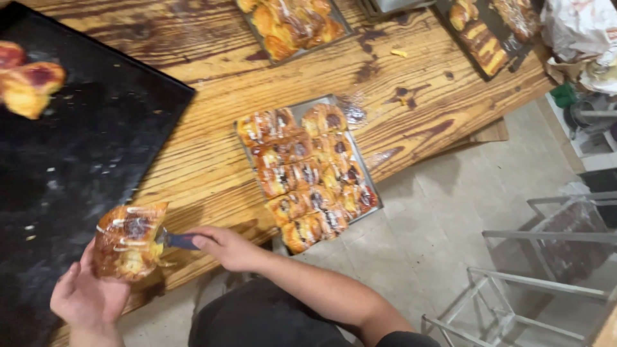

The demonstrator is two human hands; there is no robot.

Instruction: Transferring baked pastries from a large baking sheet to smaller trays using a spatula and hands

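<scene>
Golden pastry: a glazed bun (128, 239) with a dark filling and white icing stripes sits near the bottom left, over the near edge of the black tray and just beside the table edge.
Left hand: the left hand (87, 297) lies under and behind the pastry with the palm up; its fingers (71, 279) are spread loosely open and cradle the bun from below, not wrapped around it.
Right hand: the right hand (226, 246) is curled closed around the dark handle of a small spatula (175, 241), whose blade end touches the right side of the pastry.
Arm: the right forearm runs down and right to a dark sleeve at the bottom edge.
Black tray: a large dark baking tray (83, 148) fills the left side of the wooden table (205, 83); two more jam-topped pastries (29, 80) lie at its far left corner.
Middle tray: a metal tray (292, 106) packed with rows of iced pastries sits near the table's edge, right of the hands, partly overhanging.
Far trays: another full tray (292, 26) lies at the top centre, and a dark one (488, 29) with pastries at the top right.
Floor: a metal rack frame (514, 283) stands on grey tiles at the right.
</scene>
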